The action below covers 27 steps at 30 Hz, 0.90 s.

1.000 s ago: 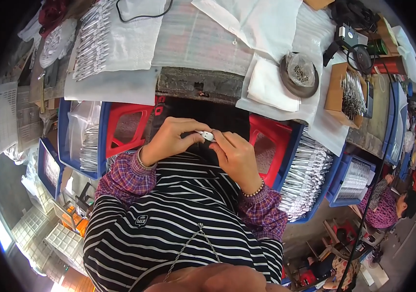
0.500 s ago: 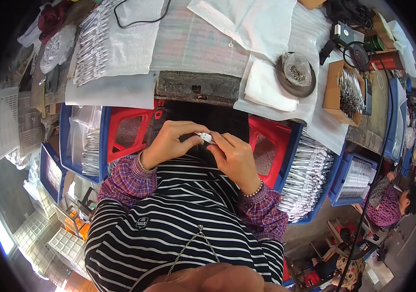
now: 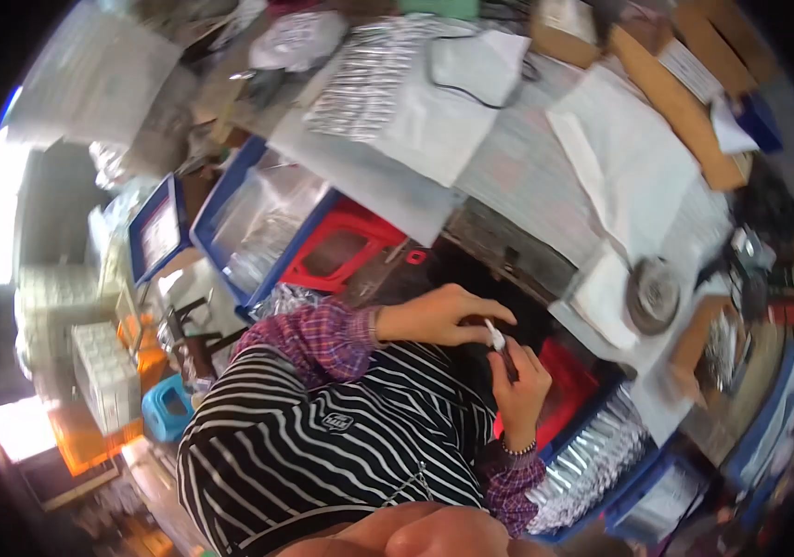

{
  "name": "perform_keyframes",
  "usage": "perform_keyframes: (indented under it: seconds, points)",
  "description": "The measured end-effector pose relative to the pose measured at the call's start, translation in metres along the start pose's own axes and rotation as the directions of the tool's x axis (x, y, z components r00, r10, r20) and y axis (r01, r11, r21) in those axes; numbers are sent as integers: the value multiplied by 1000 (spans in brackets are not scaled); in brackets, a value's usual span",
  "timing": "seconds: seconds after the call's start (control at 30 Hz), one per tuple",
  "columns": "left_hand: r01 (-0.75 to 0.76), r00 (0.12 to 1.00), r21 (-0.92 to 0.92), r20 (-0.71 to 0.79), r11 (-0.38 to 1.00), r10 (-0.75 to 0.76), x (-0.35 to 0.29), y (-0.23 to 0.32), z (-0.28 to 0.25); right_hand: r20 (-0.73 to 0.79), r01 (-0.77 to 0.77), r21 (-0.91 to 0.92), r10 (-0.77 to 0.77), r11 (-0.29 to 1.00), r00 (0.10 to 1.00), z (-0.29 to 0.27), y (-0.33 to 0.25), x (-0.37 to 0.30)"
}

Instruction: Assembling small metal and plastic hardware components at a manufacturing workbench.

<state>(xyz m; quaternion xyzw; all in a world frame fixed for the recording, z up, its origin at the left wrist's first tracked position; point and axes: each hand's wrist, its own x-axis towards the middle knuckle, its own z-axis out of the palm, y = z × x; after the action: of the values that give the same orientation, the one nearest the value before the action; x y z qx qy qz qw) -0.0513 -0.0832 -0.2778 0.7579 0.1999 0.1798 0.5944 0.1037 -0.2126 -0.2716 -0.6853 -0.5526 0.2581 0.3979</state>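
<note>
My left hand (image 3: 441, 316) and my right hand (image 3: 521, 385) meet in front of my striped top, above a dark gap at the bench edge. Between their fingertips is a small white piece (image 3: 497, 341), pinched by the thumb and fingers of each hand. Its narrow end points up toward my left fingers. Motion blur and the fingers hide its exact kind. Nearest to my right hand is a blue crate (image 3: 624, 385) heaped with slim silvery-white pieces.
A red plastic stool (image 3: 346, 237) stands beside another blue crate (image 3: 230, 200) holding clear bags. The bench carries rows of silvery pieces (image 3: 364, 79), white sheets (image 3: 633, 148), a dark round dish (image 3: 654, 295) and a cardboard box (image 3: 698, 343). Pale stacked crates (image 3: 104, 376) stand at left.
My view has swung and tilted, so the bench now slopes down to the right. Both hands stay together at the white piece and appear farther right and lower. The other person has left the view.
</note>
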Motion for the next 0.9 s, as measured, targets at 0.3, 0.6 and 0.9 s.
perform_keyframes:
  seconds: [0.3,0.6,0.9]
  points:
    - [-31,999,161,-13,986,33,49,41,-32,-76,-166,336,203,927,976,-5,10,-9]
    - [-587,809,437,287,682,512,217,55,51,-21,-288,516,348,807,937,-2,35,-42]
    - [-568,804,702,361,430,473,261,24,76,-32,-278,605,371,747,928,-7,45,-48]
